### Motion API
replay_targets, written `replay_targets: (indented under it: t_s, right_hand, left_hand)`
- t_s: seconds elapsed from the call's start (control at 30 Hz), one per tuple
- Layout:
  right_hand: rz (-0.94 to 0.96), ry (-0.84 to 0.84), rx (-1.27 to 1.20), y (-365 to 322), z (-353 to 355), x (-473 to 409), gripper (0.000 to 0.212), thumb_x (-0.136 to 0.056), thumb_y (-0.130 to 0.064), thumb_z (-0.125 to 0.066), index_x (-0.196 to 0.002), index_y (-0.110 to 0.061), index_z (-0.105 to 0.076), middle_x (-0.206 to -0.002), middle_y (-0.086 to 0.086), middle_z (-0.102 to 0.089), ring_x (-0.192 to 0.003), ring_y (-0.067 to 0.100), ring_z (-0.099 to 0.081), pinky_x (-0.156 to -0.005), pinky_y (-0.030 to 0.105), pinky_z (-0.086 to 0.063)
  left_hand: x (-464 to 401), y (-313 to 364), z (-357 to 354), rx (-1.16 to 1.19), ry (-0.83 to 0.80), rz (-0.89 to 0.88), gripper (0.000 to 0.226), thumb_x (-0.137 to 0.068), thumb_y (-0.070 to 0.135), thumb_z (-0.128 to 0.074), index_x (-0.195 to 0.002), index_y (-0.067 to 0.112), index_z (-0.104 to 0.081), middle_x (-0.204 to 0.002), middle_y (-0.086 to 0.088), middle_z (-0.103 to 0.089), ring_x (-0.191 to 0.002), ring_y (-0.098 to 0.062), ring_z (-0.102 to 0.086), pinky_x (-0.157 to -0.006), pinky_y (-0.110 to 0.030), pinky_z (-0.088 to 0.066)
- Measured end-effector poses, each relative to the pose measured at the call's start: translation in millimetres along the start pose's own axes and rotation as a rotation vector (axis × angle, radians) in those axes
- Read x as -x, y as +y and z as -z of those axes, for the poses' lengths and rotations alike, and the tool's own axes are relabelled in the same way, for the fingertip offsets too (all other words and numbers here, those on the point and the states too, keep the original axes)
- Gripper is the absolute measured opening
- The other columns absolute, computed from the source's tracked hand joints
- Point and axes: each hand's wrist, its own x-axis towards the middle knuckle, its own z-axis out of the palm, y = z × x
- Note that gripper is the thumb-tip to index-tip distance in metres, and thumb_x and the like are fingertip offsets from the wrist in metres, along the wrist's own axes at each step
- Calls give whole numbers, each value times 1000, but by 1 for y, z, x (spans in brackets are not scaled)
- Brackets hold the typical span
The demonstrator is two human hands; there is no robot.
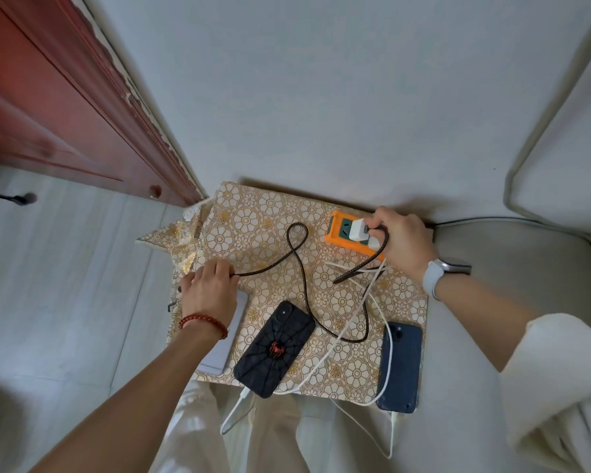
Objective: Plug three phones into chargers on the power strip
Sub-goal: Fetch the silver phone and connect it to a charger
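Note:
An orange power strip (335, 233) lies at the back right of a small table with a gold flower-pattern cloth (253, 216). My right hand (401, 238) grips a white charger block (359, 230) seated on the strip. A black braided cable (302, 271) runs from that block in loops to my left hand (209, 288), which pinches its far end above a light lavender phone (224, 339). A black spider-pattern phone (275, 348) lies in the middle and a dark blue phone (400, 367) at the right. White cables (365, 302) cross the cloth towards both of them.
A dark red wooden door (48, 97) stands at the left, a white wall behind the table. A grey cushioned seat (512, 268) sits at the right. One white cable hangs off the table's front edge over my light trousers (280, 435).

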Motion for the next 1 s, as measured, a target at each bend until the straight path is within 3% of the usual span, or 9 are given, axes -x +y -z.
replay_targets:
  t_s: [0.13,0.2,0.27,0.5,0.87,1.0]
  right_hand:
    - [14,-22,70,-2,3,0,10,-82,-2,-58,-91,-6,-60,-87,18,-71,-75,38,-64,-56,37,-51]
    - [28,-44,118,-6,3,2,11,-83,-1,-56,-92,-4,-60,-84,17,-70,-74,36,-62,-49,26,-35]
    - [23,-24,128,-13,2,0,13,-82,2,-54,-92,-3,-61,-80,18,-68,-72,37,-60,-48,24,-21]
    - [-6,-94,167,-25,-1,-10,27,-78,8,-48,-99,-6,-57,-81,19,-66,-75,37,-60,-60,35,-43]
    - [-12,-42,134,-18,-3,-4,24,-76,8,-53,-93,-6,-59,-82,16,-68,-72,36,-61,-55,28,-30]
    - [44,-149,270,-24,12,-8,24,-78,4,-50,-98,-8,-56,-81,16,-66,-77,35,-60,-54,31,-32]
  left_hand:
    - [-6,5,1,8,5,-11,15,-92,21,-45,-98,11,-54,-100,-7,-60,-97,-26,-56,-100,-43,-35]
    - [-6,9,1,15,18,-18,15,-92,21,-45,-97,10,-54,-100,-7,-60,-97,-27,-56,-100,-43,-35]
    - [-7,12,-1,7,26,-28,15,-92,21,-45,-98,10,-54,-100,-7,-60,-98,-27,-56,-99,-42,-35]
    - [-4,19,2,39,40,-30,13,-91,17,-48,-96,8,-56,-97,-9,-62,-95,-29,-57,-98,-43,-35]
    - [-8,24,17,38,57,-24,14,-92,21,-46,-97,11,-54,-98,-5,-61,-92,-25,-57,-100,-41,-34]
    - [-2,30,21,61,105,-40,13,-92,20,-47,-95,10,-55,-96,-6,-61,-90,-26,-58,-98,-40,-34]
